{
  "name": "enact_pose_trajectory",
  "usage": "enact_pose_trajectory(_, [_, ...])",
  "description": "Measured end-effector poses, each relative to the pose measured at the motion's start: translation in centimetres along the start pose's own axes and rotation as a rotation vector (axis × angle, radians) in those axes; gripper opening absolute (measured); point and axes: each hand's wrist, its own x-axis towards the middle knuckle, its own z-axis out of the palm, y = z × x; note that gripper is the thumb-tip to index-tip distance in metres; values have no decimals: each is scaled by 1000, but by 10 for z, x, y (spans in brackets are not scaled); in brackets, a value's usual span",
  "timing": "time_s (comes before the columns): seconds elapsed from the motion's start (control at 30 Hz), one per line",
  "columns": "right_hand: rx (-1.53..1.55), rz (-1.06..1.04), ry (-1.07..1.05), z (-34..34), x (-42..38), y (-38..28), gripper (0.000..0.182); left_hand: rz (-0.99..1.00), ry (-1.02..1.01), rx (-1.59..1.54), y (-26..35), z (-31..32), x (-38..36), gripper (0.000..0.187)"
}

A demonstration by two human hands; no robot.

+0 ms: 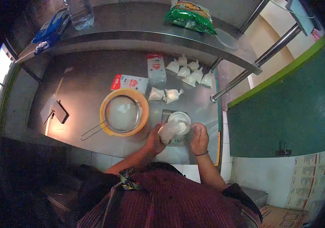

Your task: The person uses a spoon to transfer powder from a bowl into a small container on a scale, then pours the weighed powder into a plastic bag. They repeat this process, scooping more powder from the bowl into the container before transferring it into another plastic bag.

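My left hand (155, 140) is wrapped round a clear plastic bag (167, 132) with white contents. The bag leans over a round white container (175, 116), partly covering it. White stuff shows inside the container, which sits on a kitchen scale (176, 141) with a lit display. At the container's right side is my right hand (199, 138), its fingers curled together; what they pinch is too small to make out. Left of my hands, a sieve (121, 114) with white powder rests across a yellow-orange bowl (144, 122).
Several tied bags of white powder (183, 71) lie at the back right, two more (172, 95) nearer. White-and-red packs (156, 70) stand behind the bowl. A dark notebook-like object (60, 111) lies left. Overhead, a shelf (132, 35) holds a green packet (191, 19) and a bottle (79, 15).
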Motion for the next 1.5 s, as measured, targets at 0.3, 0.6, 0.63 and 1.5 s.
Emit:
enact_pose_trajectory(0.3, [452,418,85,6,13,13,29,-15,19,1,-3,7,-5,49])
enact_pose_trajectory(0.6, [601,376,150,15,0,21,29,6,123,-22,-1,22,-13,47])
enact_pose_trajectory(0.63, [602,376,151,15,1,21,29,18,103,-22,-2,18,-11,47])
enact_pose_trajectory(1.5, [862,513,321,-24,45,-21,25,103,83,33,26,0,3,45])
